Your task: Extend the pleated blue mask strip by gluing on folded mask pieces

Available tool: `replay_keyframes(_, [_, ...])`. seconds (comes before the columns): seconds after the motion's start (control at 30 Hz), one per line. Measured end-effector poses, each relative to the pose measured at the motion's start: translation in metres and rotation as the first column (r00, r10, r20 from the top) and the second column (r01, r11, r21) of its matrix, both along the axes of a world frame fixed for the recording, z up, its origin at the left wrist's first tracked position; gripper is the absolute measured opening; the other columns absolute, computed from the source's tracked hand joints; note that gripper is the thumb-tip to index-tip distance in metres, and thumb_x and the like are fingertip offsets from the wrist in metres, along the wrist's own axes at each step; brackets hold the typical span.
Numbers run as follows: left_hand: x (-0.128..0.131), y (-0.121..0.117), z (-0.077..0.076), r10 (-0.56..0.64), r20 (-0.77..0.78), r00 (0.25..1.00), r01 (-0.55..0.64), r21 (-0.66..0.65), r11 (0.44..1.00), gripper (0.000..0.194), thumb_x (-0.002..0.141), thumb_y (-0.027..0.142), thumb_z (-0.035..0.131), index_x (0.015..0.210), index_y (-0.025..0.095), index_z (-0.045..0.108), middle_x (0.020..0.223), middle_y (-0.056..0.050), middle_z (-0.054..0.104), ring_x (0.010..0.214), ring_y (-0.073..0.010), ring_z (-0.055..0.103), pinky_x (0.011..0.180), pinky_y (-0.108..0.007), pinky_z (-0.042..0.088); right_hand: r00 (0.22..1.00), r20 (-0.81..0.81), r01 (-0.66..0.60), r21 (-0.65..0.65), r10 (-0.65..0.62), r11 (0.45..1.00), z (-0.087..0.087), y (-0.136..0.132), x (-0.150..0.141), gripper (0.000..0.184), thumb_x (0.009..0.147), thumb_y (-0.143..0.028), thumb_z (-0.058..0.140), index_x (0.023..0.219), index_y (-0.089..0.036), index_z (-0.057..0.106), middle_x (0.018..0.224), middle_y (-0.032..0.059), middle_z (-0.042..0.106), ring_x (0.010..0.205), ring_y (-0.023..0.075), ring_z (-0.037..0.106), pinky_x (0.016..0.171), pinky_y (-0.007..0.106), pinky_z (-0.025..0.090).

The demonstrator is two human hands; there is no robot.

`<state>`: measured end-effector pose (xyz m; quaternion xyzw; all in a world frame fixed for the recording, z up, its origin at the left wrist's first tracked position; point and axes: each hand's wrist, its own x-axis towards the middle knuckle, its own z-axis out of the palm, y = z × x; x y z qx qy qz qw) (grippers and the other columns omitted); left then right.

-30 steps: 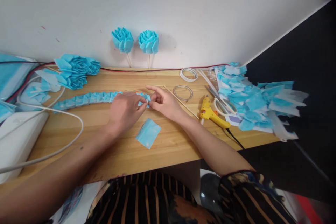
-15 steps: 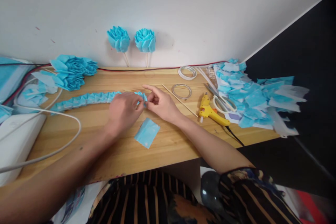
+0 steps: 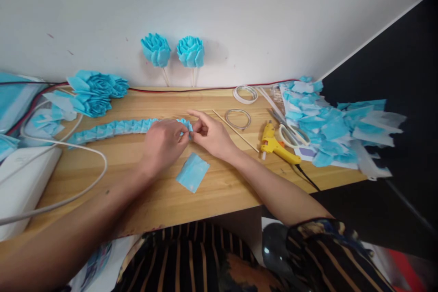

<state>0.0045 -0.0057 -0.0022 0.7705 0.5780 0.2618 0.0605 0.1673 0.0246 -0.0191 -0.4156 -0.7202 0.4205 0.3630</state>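
A long strip of folded blue petals point(image 3: 112, 129) runs across the wooden table, its right end between my hands. My left hand point(image 3: 164, 141) is closed at that end, thumb and fingertips pinching the pleated strip and hiding part of it. Facing it, my right hand point(image 3: 212, 134) pinches the strip's tip with thumb and a finger, the index finger stretched out above. Just below the hands a flat blue square point(image 3: 193, 172) lies on the table.
Two blue flowers on sticks point(image 3: 156, 50) lean at the wall; more flowers point(image 3: 94, 93) lie left. On the right are a yellow glue gun point(image 3: 278, 145), scissors point(image 3: 294, 136), a tape roll point(image 3: 245, 94), a wire coil point(image 3: 237, 119), a thin stick point(image 3: 235, 130) and heaped blue pieces point(image 3: 318, 123).
Both hands keep their pinch at the strip's end, almost unmoved. The whole view has shifted very slightly.
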Motion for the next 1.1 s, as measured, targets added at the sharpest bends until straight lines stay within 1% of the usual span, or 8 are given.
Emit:
replay_keyframes(0.23, [0.0013, -0.0001, -0.0001, 0.020, 0.049, 0.999, -0.019, -0.020, 1.000, 0.020, 0.079, 0.019, 0.050, 0.067, 0.018, 0.066, 0.055, 0.000, 0.050, 0.055, -0.0143, 0.043, 0.055, -0.030, 0.028, 1.000, -0.021, 0.000, -0.012, 0.000, 1.000, -0.0012, 0.0006, 0.0000, 0.058, 0.077, -0.008, 0.060, 0.132, -0.025, 0.055, 0.078, -0.0039, 0.061, 0.070, 0.0120, 0.059, 0.073, 0.029, 0.053])
replay_keyframes(0.5, [-0.0003, 0.0014, 0.0007, 0.025, 0.155, 0.988, -0.013, -0.081, 0.997, 0.019, 0.077, 0.018, 0.050, 0.065, 0.018, 0.064, 0.054, 0.002, 0.047, 0.055, -0.0135, 0.044, 0.056, -0.029, 0.029, 0.997, -0.071, -0.020, -0.058, 0.016, 0.998, -0.0028, 0.0027, 0.0013, 0.057, 0.077, -0.011, 0.062, 0.132, -0.024, 0.055, 0.077, -0.0040, 0.060, 0.068, 0.0113, 0.056, 0.070, 0.028, 0.051])
replay_keyframes(0.6, [-0.0019, 0.0023, -0.0005, 0.025, 0.168, 0.985, -0.011, -0.080, 0.997, 0.019, 0.077, 0.018, 0.050, 0.064, 0.019, 0.064, 0.055, 0.002, 0.048, 0.057, -0.0138, 0.045, 0.057, -0.029, 0.030, 0.994, -0.103, -0.036, -0.087, 0.027, 0.996, -0.0022, 0.0035, 0.0010, 0.057, 0.076, -0.012, 0.062, 0.132, -0.022, 0.054, 0.076, -0.0040, 0.058, 0.067, 0.0111, 0.056, 0.069, 0.028, 0.050])
replay_keyframes(0.83, [-0.0044, 0.0042, -0.0011, 0.026, 0.225, 0.974, -0.003, -0.101, 0.995, 0.018, 0.076, 0.019, 0.050, 0.066, 0.019, 0.065, 0.057, 0.002, 0.051, 0.056, -0.0130, 0.046, 0.057, -0.028, 0.031, 0.985, -0.167, -0.062, -0.152, 0.036, 0.986, -0.0001, 0.0047, 0.0016, 0.056, 0.074, -0.013, 0.063, 0.129, -0.023, 0.054, 0.077, -0.0045, 0.057, 0.067, 0.0109, 0.055, 0.068, 0.027, 0.049])
replay_keyframes(0.97, [-0.0053, 0.0052, -0.0008, 0.041, 0.286, 0.957, -0.009, -0.113, 0.994, 0.018, 0.076, 0.023, 0.051, 0.068, 0.019, 0.066, 0.058, 0.002, 0.053, 0.057, -0.0130, 0.048, 0.057, -0.028, 0.032, 0.975, -0.220, -0.067, -0.188, 0.024, 0.980, -0.0011, 0.0069, 0.0025, 0.054, 0.075, -0.016, 0.064, 0.128, -0.024, 0.054, 0.077, -0.0050, 0.056, 0.067, 0.0099, 0.055, 0.065, 0.025, 0.047])
replay_keyframes(1.1, [-0.0052, 0.0057, -0.0024, 0.087, 0.381, 0.921, -0.031, -0.151, 0.988, 0.018, 0.077, 0.027, 0.053, 0.068, 0.019, 0.066, 0.057, 0.003, 0.051, 0.055, -0.0120, 0.045, 0.055, -0.027, 0.032, 0.968, -0.252, -0.074, -0.215, 0.018, 0.974, -0.0013, 0.0085, 0.0039, 0.055, 0.074, -0.017, 0.065, 0.127, -0.023, 0.054, 0.078, -0.0050, 0.057, 0.066, 0.0093, 0.055, 0.062, 0.024, 0.045])
